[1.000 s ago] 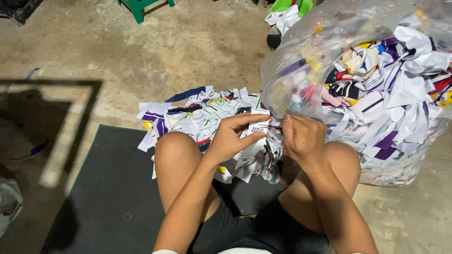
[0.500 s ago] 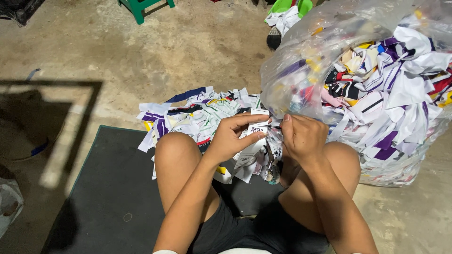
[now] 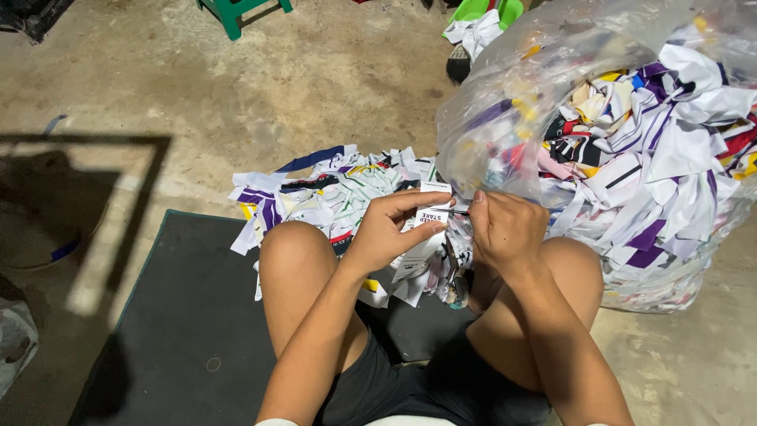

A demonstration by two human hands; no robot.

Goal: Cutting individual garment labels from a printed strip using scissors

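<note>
While my left hand [image 3: 386, 233] pinches a white printed label strip [image 3: 426, 229] above my knees and my right hand [image 3: 505, 229] is closed on a small dark tool [image 3: 460, 212] at its edge, I'm mid-separating it beside the clear scrap bag [image 3: 552, 87], so next needs a steady pull.

A green stool [image 3: 236, 12] stands on the concrete floor [image 3: 260, 95] beyond a black mat [image 3: 181, 315].

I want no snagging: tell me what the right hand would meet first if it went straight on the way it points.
Probably the clear plastic bag of cloth scraps, just past the right hand; depth is unclear.
</note>
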